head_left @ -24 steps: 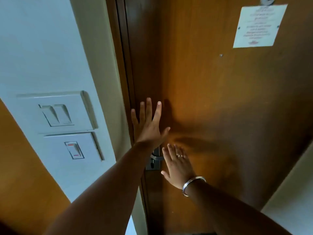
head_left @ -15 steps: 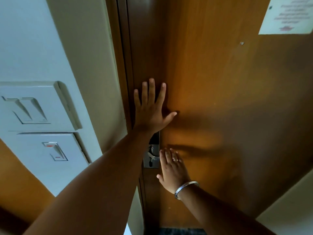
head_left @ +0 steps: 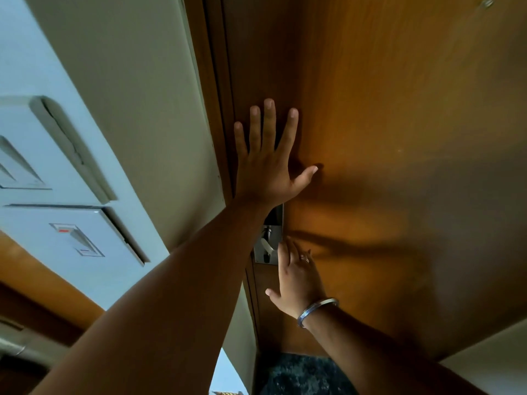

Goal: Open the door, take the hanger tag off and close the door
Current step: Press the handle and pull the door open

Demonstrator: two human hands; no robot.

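left hand (head_left: 266, 169): flat on the wooden door (head_left: 399, 138) right by the latch edge, fingers spread, grip released, holding nothing
right hand (head_left: 298, 276): also flat on the door, lower down, just beside the metal lock plate (head_left: 268, 246), grip released too, ring and a steel bangle (head_left: 316, 310) on that arm
door: looks shut or as good as shut against the frame (head_left: 216, 109), no gap i can make out
hanger tag: can't see it anywhere, neither hand has it, so either it's on the far side or it's out of shot, honestly can't tell
where we're at: my guess is the closing push, both palms pressing the door home
what could go wrong: left fingertips sit really close to the seam between door and frame, so a hard shove could pinch them if the door isn't fully seated. also pushing with flat palms only, the latch might not catch and the door could bounce back
off to the side: light switch panels (head_left: 65, 195) on the wall, dark mat (head_left: 302, 374) on the floor
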